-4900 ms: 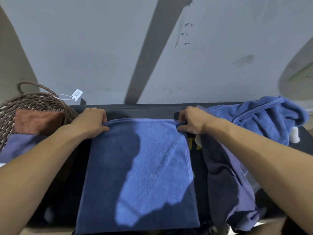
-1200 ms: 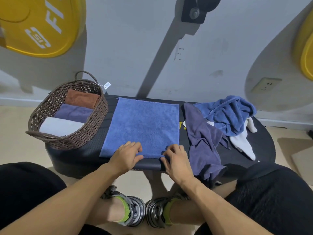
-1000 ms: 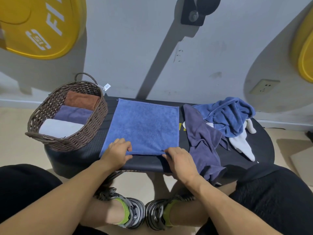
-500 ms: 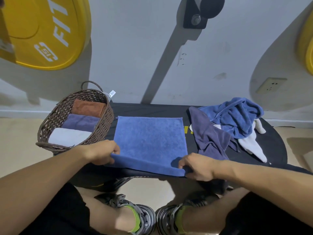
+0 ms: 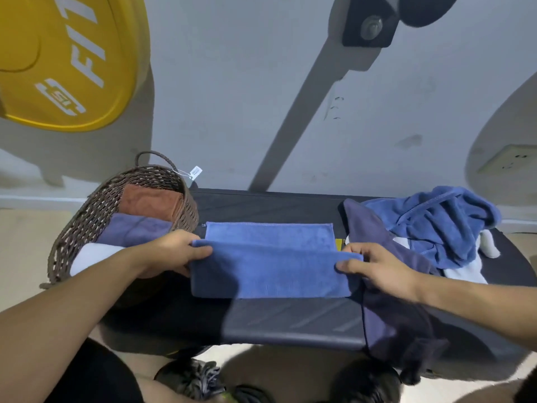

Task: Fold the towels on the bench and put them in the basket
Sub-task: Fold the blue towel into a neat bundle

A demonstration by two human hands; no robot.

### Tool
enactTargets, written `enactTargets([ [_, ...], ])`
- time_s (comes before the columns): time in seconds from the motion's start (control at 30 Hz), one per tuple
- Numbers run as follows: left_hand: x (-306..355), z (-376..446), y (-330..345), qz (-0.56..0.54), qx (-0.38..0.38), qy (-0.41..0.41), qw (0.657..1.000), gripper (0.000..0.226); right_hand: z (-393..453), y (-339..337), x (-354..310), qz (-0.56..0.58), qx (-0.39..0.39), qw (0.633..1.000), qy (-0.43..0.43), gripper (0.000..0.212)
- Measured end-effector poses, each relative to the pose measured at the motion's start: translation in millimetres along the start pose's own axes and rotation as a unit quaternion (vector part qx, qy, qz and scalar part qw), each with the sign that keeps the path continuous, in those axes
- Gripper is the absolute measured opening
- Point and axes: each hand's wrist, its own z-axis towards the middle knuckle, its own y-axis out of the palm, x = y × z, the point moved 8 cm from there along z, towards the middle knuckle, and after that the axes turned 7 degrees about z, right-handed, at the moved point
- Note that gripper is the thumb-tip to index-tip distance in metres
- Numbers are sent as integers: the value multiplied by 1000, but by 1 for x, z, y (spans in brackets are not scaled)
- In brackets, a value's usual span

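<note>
blue towel [image 5: 270, 269]: it is lying in the middle of the bench [image 5: 290, 324], with its near part being lifted and turned over toward the far edge — a strip of the far part is still showing behind.
left hand [image 5: 171, 254]: it is pinching the left corner of the lifted flap, thumb on top and fingers under.
right hand [image 5: 374, 267]: it is pinching the right corner of the flap the same way.
basket [image 5: 87, 228]: it is sitting at the left end of the bench, just beside the blue towel. it is holding a brown towel [image 5: 151, 200], a purple towel [image 5: 133, 229] and a white towel [image 5: 93, 254], all folded.
pile on the right: a dark purple towel [image 5: 389, 301] is hanging over the near edge of the bench — a crumpled blue towel [image 5: 436, 222] and a white cloth [image 5: 465, 267] are lying behind it.
wall: a yellow weight plate [image 5: 58, 59] is showing at the top left.
</note>
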Motion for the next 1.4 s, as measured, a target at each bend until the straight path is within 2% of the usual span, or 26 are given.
enactTargets([
  [0.07, -2, 9, -5, -66, 38, -4, 997, 19, 21, -6, 5, 69, 42, 997, 7, 14],
  [0.1, -3, 14, -7, -90, 62, -3, 994, 19, 31, -11, 11, 83, 73, 994, 15, 19],
  [0.17, -4, 23, -8, -107, 119, 0, 987, 18, 46, -20, 20, 95, 125, 987, 26, 28],
  [0.23, -6, 32, -8, -98, 166, 1, 981, 17, 57, -26, 30, 106, 156, 981, 34, 25],
  [0.4, -10, 51, -11, -32, 235, -12, 971, 22, 80, -41, 42, -29, 205, 977, 49, 25],
  [0.53, -15, 56, -11, 27, 280, -26, 959, 21, 95, -46, 40, -77, 222, 971, 48, 25],
  [0.67, -11, 59, -14, 43, 315, -14, 948, 15, 105, -51, 39, -151, 245, 955, 80, 36],
  [0.8, -9, 62, -11, 38, 327, -24, 944, 34, 105, -49, 35, -190, 259, 940, 117, 39],
  [1.0, -10, 56, -8, -1, 321, -72, 944, 43, 94, -44, 26, -181, 286, 934, 117, 51],
  [1.07, -13, 47, -2, -19, 318, -99, 943, 41, 85, -44, 25, -171, 297, 933, 112, 56],
  [1.17, -30, 30, 17, -9, 297, -156, 942, 54, 67, -40, 32, -145, 290, 936, 138, 51],
  [1.23, -41, 17, 27, 14, 268, -182, 946, 49, 53, -33, 41, -119, 270, 942, 160, 46],
  [1.33, -51, 5, 30, 63, 229, -173, 956, 27, 28, -24, 59, -113, 222, 953, 170, 35],
  [1.4, -57, -4, 32, 89, 220, -163, 958, 29, 15, -19, 69, -62, 206, 962, 167, 39],
])
